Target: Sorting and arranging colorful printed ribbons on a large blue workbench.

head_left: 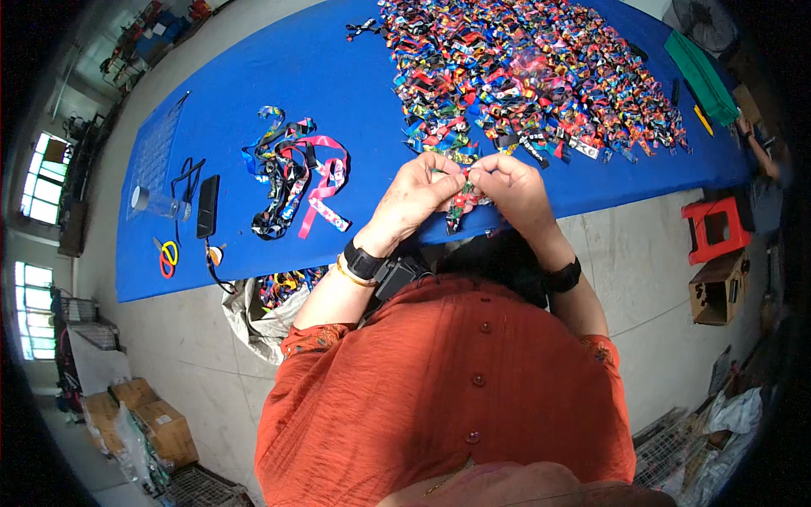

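Observation:
At the near edge of the blue table, both hands pinch a short patterned ribbon strap (457,209), green and red, whose end hangs down. My left hand (416,196) has thumb and index finger closed on it. Right against it, my right hand (513,188) grips the strap with bent fingers. What lies exactly between the fingertips is hidden. Just beyond the hands spreads a large pile of colourful ribbon straps (532,76). To the left lies a loose heap of longer lanyards (291,173), one of them pink.
The blue table (228,93) carries scissors (168,258), a black phone-like block (207,206), a clear bottle (160,203) and a green box (701,78). Below its edge sits a sack (262,319) of straps. A red stool (715,230) and another person's arm (760,150) are at right.

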